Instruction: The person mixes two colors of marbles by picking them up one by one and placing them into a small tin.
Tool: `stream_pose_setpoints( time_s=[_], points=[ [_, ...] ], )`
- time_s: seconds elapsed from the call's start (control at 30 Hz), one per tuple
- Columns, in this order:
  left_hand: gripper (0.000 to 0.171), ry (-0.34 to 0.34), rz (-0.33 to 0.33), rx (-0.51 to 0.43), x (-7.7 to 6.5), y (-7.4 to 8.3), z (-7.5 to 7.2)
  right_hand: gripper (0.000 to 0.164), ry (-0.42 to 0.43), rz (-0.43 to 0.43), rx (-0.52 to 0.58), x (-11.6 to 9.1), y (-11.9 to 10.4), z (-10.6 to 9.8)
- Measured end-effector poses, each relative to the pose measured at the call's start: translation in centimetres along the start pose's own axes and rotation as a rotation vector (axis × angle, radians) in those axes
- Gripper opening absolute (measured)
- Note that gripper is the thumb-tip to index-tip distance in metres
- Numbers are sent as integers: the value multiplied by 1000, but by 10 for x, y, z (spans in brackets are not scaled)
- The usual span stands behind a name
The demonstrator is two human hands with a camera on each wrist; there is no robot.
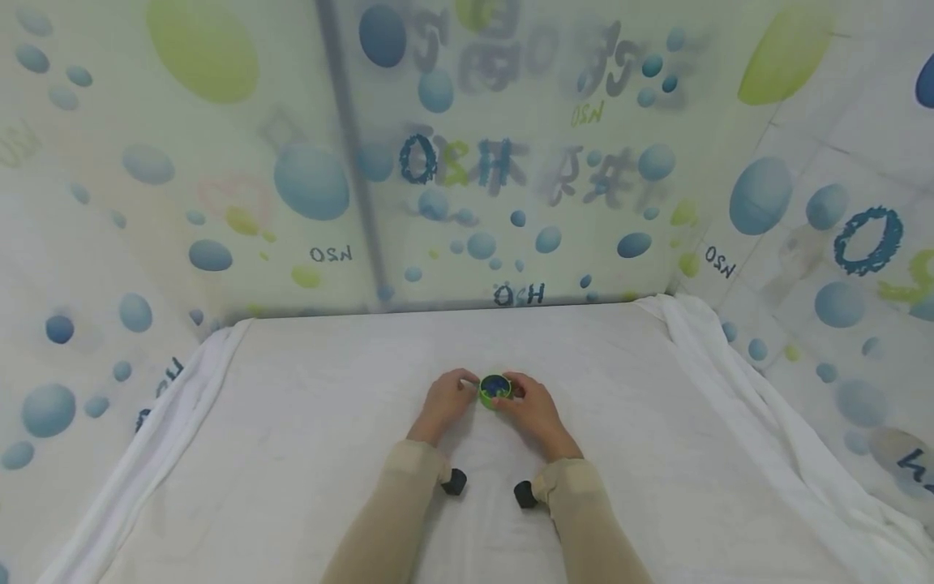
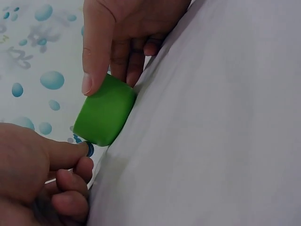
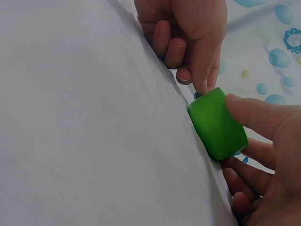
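A small round green case (image 1: 487, 401) with a dark blue top stands at the middle of the white cloth; its smooth green side (image 2: 106, 110) fills the centre of the left wrist view. My right hand (image 1: 536, 412) grips it, thumb on the near rim and fingers round the far side. From the left, my left hand (image 1: 445, 404) reaches its edge with thumb and forefinger brought together, the other fingers curled. At those fingertips a small dark piece (image 3: 197, 95) shows beside the case; its kind is too small to tell.
White cloth (image 1: 292, 454) covers the table and bunches in folds (image 1: 700, 332) along the right side. Curtains with printed bubbles (image 1: 481, 243) hang behind and on both sides. Black wrist cameras (image 1: 454, 483) stick out from both sleeves.
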State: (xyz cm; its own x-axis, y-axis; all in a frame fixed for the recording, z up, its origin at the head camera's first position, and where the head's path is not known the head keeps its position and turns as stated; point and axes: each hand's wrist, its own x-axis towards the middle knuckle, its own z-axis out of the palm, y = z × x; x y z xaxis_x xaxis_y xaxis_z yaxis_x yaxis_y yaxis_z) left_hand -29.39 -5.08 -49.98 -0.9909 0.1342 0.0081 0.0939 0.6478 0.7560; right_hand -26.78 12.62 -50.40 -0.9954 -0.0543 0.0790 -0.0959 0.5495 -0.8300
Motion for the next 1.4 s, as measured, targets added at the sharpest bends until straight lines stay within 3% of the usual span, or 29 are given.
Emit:
stream_pose_setpoints(
  time_s=[0.3,0.5,0.77,1.0,1.2,1.4],
  points=[
    [20,13,-39,-100,-5,0,3,51,5,7,8,0,4,0],
    [19,58,-49,-150,-7,-3,4,52,1,-2,11,0,7,2],
    [20,73,-117,-284,-9,1,-1,53,3,-16,14,4,4,2],
    [23,143,-75,-374,-8,12,-8,54,0,-8,16,5,3,0],
    [27,158,-62,-414,-10,25,-12,55,-3,27,25,4,2,-2],
    [26,180,5,-457,-19,43,-19,55,-13,58,26,2,3,-1]
  ],
)
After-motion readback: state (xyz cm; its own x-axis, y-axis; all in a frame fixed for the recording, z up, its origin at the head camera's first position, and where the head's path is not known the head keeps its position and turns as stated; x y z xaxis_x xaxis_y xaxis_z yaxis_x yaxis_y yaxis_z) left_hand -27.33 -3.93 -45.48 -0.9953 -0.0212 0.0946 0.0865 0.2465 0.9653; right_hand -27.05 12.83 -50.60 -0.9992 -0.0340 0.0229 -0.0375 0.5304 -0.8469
